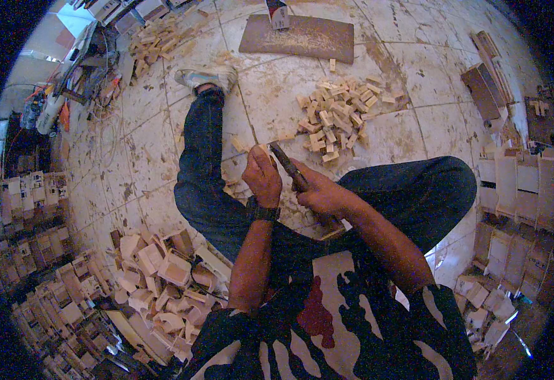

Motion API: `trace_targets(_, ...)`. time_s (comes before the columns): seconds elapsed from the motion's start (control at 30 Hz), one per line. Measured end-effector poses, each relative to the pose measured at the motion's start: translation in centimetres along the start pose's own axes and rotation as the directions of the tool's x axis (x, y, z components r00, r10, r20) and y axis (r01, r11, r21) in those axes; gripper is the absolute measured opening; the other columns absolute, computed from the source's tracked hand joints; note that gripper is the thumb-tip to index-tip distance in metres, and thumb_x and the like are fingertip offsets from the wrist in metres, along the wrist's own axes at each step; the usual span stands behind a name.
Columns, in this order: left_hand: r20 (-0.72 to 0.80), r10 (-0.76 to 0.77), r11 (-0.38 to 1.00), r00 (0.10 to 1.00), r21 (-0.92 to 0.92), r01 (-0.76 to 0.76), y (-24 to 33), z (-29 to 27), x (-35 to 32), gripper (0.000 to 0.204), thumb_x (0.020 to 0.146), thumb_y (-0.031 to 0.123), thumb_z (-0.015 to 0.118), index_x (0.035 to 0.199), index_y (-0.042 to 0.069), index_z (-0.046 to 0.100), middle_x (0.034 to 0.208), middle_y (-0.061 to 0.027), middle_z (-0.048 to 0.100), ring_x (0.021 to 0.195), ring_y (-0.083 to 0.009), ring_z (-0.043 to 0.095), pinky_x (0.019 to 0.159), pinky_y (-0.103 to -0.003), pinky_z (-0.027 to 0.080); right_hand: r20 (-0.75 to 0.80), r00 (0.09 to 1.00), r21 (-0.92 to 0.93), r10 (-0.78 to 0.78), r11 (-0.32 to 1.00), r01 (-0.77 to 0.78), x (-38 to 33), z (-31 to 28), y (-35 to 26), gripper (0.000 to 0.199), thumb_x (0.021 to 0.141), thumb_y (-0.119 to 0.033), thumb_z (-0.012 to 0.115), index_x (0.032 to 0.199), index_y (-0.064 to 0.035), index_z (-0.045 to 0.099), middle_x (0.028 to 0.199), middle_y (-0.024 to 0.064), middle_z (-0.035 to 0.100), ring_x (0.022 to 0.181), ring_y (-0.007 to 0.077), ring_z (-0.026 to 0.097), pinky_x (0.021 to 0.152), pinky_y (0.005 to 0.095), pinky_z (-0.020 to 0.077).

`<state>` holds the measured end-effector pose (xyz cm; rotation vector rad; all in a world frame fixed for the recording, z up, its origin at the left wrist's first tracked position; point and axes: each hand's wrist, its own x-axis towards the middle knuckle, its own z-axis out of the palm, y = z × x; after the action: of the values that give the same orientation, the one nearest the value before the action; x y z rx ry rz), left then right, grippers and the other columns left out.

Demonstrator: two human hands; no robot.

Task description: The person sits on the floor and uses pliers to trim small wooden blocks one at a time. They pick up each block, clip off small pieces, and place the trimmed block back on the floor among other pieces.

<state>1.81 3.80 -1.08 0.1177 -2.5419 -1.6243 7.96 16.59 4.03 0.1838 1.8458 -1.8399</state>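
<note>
My left hand (264, 178) is closed in a pinch in front of my body, a dark band round its wrist. A small pale piece, seemingly wood, shows at its fingertips, mostly hidden by the fingers. Close on its right, my right hand (325, 192) wraps round a long dark tool (283, 159) that slants up and left toward those fingertips. The tool's exact kind cannot be made out. Just beyond both hands lies a heap of small notched wooden blocks (337, 120) on the tiled floor.
A brown board (318, 41) strewn with shavings bears a can (278, 15). Larger wooden offcuts (169, 269) lie at my left. Stacked wooden parts (33, 202) line the left side; more stacks (521, 180) stand at right. My legs frame the work, the left shoe (207, 77) stretched forward.
</note>
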Motion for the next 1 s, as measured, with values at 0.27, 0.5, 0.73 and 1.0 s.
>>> trace_targets(0.27, 0.023, 0.030, 0.996, 0.999, 0.084, -0.031, -0.2, 0.3, -0.1, 0.040, 0.098, 0.031, 0.037, 0.076, 0.002, 0.053, 0.054, -0.0135, 0.053, 0.049, -0.0311, 0.055, 0.047, -0.042, 0.040, -0.140, 0.984, -0.314, -0.114, 0.947, 0.065, 0.6, 1.0, 1.5, 0.078, 0.067, 0.004, 0.049, 0.140, -0.0098, 0.025, 0.098, 0.0195, 0.056, 0.083, 0.0325, 0.056, 0.074, 0.0392, 0.0455)
trace_targets(0.5, -0.040, 0.146, 0.962, 0.988, 0.240, -0.132, -1.7, 1.1, -0.2, 0.041, 0.097, 0.030, 0.037, 0.079, -0.001, 0.056, 0.061, -0.0211, 0.057, 0.055, -0.0417, 0.054, 0.051, -0.047, 0.040, -0.200, 0.976, -0.531, 0.084, 0.828, -0.180, 1.6, 2.0, 2.4, 0.077, 0.067, 0.005, 0.047, 0.139, -0.0050, 0.020, 0.104, 0.0300, 0.054, 0.095, 0.0463, 0.054, 0.081, 0.0496, 0.0442)
trace_targets(0.73, 0.363, -0.402, 0.857, 0.841, -0.175, 0.485, -2.4, -0.4, 1.4, 0.039, 0.096, 0.035, 0.041, 0.081, 0.002, 0.057, 0.060, -0.0105, 0.056, 0.049, -0.0209, 0.055, 0.037, -0.032, 0.037, -0.221, 0.961, -0.420, -0.166, 0.906, 0.060, 0.2, -0.4, 1.9, 0.082, 0.068, 0.002, 0.050, 0.143, -0.0019, 0.017, 0.107, 0.0260, 0.054, 0.101, 0.0416, 0.053, 0.089, 0.0474, 0.0416)
trace_targets(1.0, 0.611, -0.498, 0.382, 0.615, -0.482, 0.789, -3.4, -0.6, 2.0, 0.036, 0.093, 0.038, 0.045, 0.100, 0.005, 0.057, 0.070, -0.0030, 0.056, 0.054, -0.0122, 0.053, 0.041, -0.022, 0.036, -0.512, 0.859, -0.033, 0.019, 0.999, -0.042, -0.7, -4.4, -0.3, 0.071, 0.069, 0.002, 0.050, 0.137, -0.0038, 0.032, 0.097, 0.0075, 0.055, 0.091, 0.0209, 0.053, 0.079, 0.0316, 0.0447)
